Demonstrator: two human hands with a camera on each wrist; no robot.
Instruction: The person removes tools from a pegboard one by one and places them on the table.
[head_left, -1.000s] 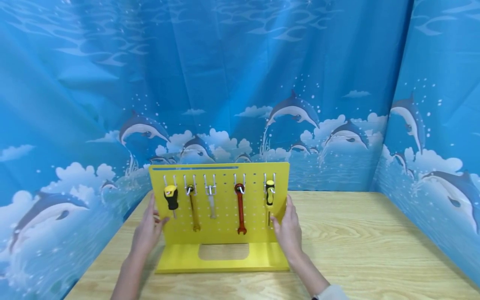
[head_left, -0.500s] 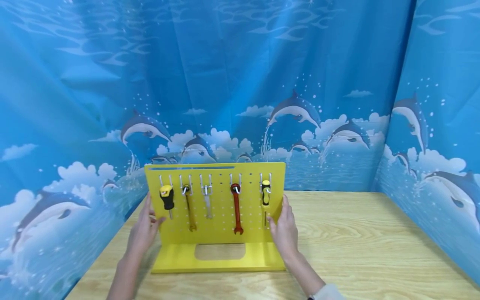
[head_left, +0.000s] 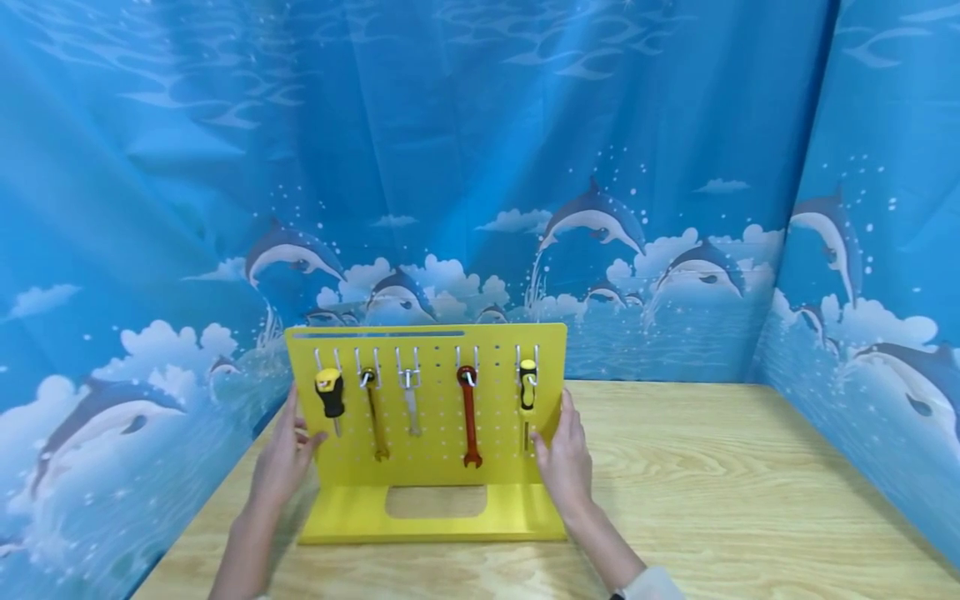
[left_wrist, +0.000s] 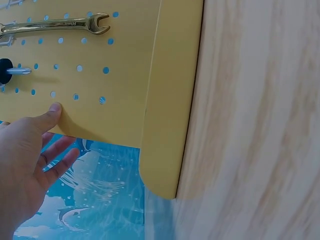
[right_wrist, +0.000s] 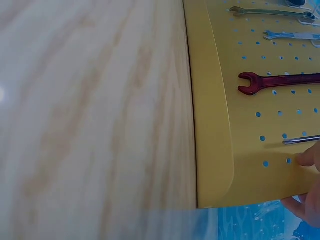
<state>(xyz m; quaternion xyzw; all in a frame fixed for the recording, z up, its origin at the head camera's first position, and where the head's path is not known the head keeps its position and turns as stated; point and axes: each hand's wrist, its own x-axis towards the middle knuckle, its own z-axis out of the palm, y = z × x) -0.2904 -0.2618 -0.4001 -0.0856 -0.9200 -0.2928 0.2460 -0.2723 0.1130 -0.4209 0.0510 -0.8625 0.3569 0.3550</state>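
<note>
A yellow pegboard stand (head_left: 498,450) stands upright on the wooden table. My left hand (head_left: 281,460) grips its left edge; in the left wrist view the thumb (left_wrist: 51,116) lies on the front face, with fingers past the edge. My right hand (head_left: 567,460) holds the opposite edge, thumb in front, other fingers partly hidden behind. From metal hooks hang a stubby black-and-yellow screwdriver (head_left: 332,395), a gold wrench (head_left: 377,421), a small silver wrench (head_left: 412,408), a red wrench (head_left: 470,421) and, at the right, a longer black-and-yellow screwdriver (head_left: 528,390).
The stand's flat yellow base (head_left: 517,512) has a rounded cutout and lies toward me. Wooden tabletop (head_left: 712,483) extends to the right and in front. Blue curtains (head_left: 450,167) printed with dolphins enclose the back and sides.
The pegboard stand has slid slightly left, with both hands on its edges moving along. The hung tools keep their places on it. The head view has shifted a little.
</note>
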